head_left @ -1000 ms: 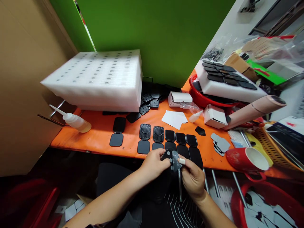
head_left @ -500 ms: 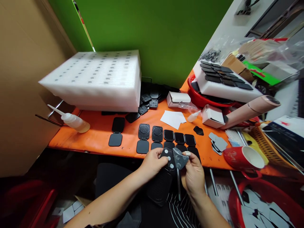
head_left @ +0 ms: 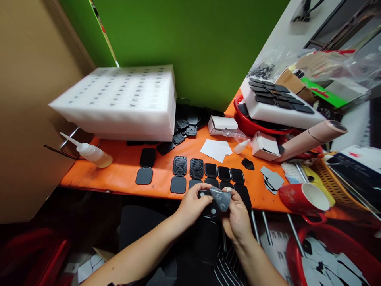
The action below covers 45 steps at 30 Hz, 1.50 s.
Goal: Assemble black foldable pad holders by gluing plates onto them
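My left hand (head_left: 192, 204) is closed on a black hinged panel (head_left: 208, 234) near the table's front edge. Pale round dots show on the panel's upper half, while its lower half hangs over my lap. In my right hand (head_left: 240, 218) is a dark grey, roughly triangular sheet (head_left: 222, 198) with round marks, pinched by its right edge. The sheet overlaps the right side of the panel's upper half and hides part of it; whether the two touch, I cannot tell. Just beyond my hands, several black hinged panels (head_left: 197, 168) lie unfolded in a row.
A big white foam block (head_left: 127, 115) stands at the back left, behind a squeeze bottle (head_left: 93, 154). To the right are a red mug (head_left: 303, 200), grey flat pieces (head_left: 271, 179) and a pink bottle (head_left: 315, 139). A red basin (head_left: 293, 262) sits below the table's edge.
My right hand has moved left with the grey sheet, which now covers part of the panel's dotted half. The panel hangs straighter down, and its dots are partly hidden.
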### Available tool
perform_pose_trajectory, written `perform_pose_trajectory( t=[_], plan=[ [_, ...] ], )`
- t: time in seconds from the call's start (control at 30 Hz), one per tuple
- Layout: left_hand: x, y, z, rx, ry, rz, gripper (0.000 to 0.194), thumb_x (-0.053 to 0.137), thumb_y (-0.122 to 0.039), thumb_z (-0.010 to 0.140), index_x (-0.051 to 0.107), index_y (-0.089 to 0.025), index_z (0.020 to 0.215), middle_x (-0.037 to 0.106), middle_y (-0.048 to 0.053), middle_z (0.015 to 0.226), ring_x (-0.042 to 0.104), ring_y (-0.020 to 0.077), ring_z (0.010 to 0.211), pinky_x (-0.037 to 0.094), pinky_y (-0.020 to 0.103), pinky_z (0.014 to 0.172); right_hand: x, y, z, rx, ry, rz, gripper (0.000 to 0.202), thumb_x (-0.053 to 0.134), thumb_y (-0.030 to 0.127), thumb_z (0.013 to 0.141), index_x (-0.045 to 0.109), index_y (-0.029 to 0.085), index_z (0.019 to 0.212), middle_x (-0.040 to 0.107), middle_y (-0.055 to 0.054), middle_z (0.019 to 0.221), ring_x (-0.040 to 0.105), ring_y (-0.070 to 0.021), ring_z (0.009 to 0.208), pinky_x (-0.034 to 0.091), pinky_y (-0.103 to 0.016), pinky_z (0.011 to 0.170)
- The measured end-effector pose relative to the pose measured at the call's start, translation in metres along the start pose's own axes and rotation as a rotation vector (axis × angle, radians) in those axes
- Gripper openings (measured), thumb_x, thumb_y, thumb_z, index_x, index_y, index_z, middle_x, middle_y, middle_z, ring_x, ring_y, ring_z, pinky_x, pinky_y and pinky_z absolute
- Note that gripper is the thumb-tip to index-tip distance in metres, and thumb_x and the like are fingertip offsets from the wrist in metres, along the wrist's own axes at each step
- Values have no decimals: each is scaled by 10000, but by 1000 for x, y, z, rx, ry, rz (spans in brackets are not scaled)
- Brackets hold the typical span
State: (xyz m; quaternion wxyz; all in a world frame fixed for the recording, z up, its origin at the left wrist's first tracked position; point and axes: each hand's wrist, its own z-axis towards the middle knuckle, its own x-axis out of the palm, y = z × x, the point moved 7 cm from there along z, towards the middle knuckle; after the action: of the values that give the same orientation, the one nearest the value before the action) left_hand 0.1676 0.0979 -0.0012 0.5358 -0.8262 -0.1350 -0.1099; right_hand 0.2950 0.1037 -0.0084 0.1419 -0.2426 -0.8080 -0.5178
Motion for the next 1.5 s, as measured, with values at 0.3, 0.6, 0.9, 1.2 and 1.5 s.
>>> perform_pose_trajectory(
  t=[0.3,0.6,0.9,1.2,1.5],
  plan=[
    [-1,-1,-1,-2,20,34,419,597,-145,581,580,-121,999,600,-11,698,498,82,549,381,204,535,1,-11,1,-18,-20,-49,291,809,312,547,634,212,757,680,25,677,617,-145,568,499,-275,573],
    [-21,3,0,-37,-35,108,468,600,-185,611,571,-112,1072,517,-60,592,467,67,472,370,183,461,-23,81,26,-505,-185,6,251,784,282,603,595,246,764,663,68,746,632,-108,678,489,-246,626],
    [-132,-65,49,218,-363,600,314,497,-208,727,633,-142,1002,681,86,999,626,197,882,482,292,766,-26,62,44,-409,-114,-119,263,784,304,610,620,222,799,656,48,753,602,-103,642,482,-267,658],
    [-145,-81,61,316,-469,1146,274,484,-177,782,665,-190,987,655,84,1090,559,238,1066,361,332,986,-40,49,56,-331,-196,-192,316,781,369,590,623,198,804,605,30,741,567,-109,619,484,-233,570],
    [-152,-98,85,227,-650,1334,393,563,-341,771,557,-189,1134,559,139,1193,521,320,1088,385,409,925,-35,36,59,-289,-154,-241,293,751,396,629,638,201,816,642,4,767,588,-137,655,491,-245,557]
  ],
)
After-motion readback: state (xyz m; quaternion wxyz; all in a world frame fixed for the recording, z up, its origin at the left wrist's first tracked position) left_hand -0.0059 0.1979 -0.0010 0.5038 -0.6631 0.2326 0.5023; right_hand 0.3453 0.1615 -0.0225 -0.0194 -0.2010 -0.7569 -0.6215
